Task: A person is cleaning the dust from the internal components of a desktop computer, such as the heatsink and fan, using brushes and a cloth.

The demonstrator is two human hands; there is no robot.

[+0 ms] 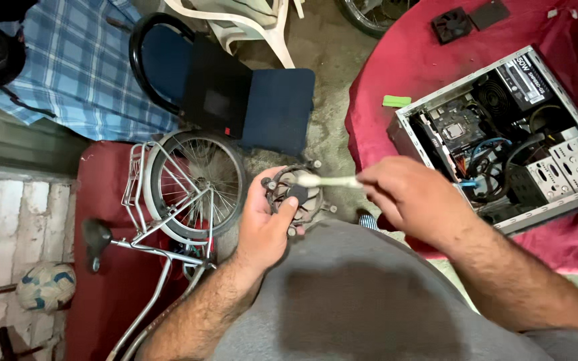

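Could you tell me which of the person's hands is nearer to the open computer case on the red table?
Right. The right hand, holding a pale brush, is just left of the case; the left hand holds the cooler fan farther left.

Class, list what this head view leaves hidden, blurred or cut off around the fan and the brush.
- Head view: much of the cooler fan is covered by the left hand and its thumb.
- Brush: its handle end vanishes inside the right hand, and motion blur smears it.
- Open computer case: its right corner is cut off by the frame edge.
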